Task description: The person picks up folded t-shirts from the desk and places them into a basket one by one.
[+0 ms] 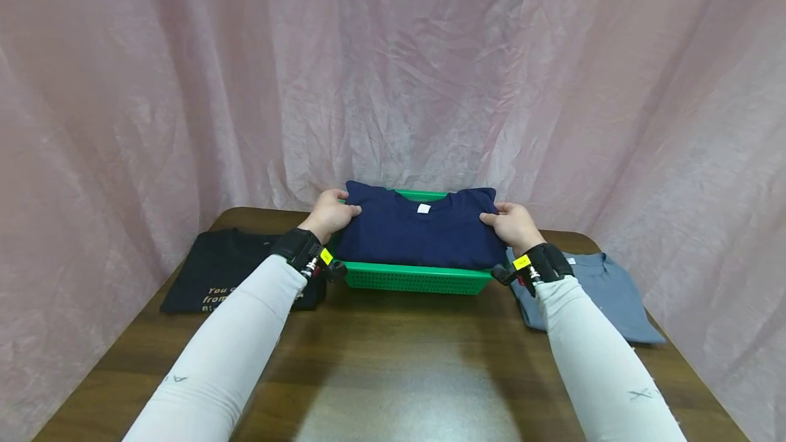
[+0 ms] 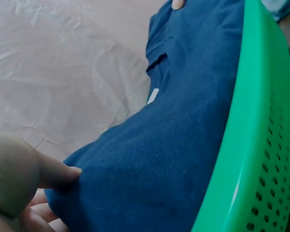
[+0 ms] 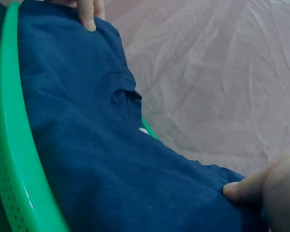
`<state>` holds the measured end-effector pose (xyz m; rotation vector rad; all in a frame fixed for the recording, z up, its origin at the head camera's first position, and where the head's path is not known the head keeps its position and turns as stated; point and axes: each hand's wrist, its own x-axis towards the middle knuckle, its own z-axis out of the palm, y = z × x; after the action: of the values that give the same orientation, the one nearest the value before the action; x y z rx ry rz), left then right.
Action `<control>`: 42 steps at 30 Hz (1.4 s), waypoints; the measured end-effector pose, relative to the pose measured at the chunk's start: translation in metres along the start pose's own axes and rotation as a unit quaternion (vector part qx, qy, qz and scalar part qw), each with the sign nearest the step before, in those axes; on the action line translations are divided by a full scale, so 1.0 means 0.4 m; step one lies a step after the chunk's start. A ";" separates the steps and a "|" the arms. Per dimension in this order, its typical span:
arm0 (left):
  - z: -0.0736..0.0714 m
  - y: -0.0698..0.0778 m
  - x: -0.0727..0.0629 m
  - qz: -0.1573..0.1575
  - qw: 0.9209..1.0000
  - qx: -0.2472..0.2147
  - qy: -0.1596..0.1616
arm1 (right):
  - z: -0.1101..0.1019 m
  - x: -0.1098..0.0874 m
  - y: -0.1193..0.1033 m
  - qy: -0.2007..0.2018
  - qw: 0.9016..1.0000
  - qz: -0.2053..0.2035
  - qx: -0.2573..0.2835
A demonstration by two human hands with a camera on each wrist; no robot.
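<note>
A folded navy T-shirt [image 1: 424, 237] with a white neck label lies over the green plastic basket [image 1: 417, 278], its collar toward the back. My left hand [image 1: 331, 213] pinches the shirt's left side, thumb on top and fingers underneath, as the left wrist view shows with the navy cloth [image 2: 150, 159]. On the opposite side my right hand [image 1: 512, 225] grips the shirt, its thumb pressing the top; the other fingers are mostly hidden below the fabric. In the right wrist view the shirt [image 3: 96, 145] sags a little between both hands, beside the basket's rim [image 3: 14, 125].
A folded black T-shirt [image 1: 215, 268] with printed lettering lies left of the basket, partly behind my left forearm. To the right is a folded grey-blue T-shirt [image 1: 614, 299]. All rest on a brown wooden table [image 1: 393, 360], with a pinkish curtain [image 1: 393, 74] behind it.
</note>
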<state>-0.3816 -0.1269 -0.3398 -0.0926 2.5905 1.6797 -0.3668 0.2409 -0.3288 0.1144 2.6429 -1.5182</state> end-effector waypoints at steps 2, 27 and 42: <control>0.005 0.004 -0.006 -0.003 1.000 0.001 0.001 | 0.005 -0.001 -0.004 0.004 1.000 -0.004 -0.008; -0.071 -0.073 -0.110 0.024 0.991 -0.106 -0.082 | -0.013 -0.094 0.042 -0.034 0.996 -0.066 0.058; -0.133 -0.141 -0.239 0.067 0.987 -0.089 -0.118 | 0.078 -0.242 0.011 -0.111 0.982 -0.132 0.074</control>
<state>-0.2824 -0.1963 -0.3619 0.2624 2.3186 1.8379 -0.2689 0.2143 -0.3367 -0.3896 2.4438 -1.6892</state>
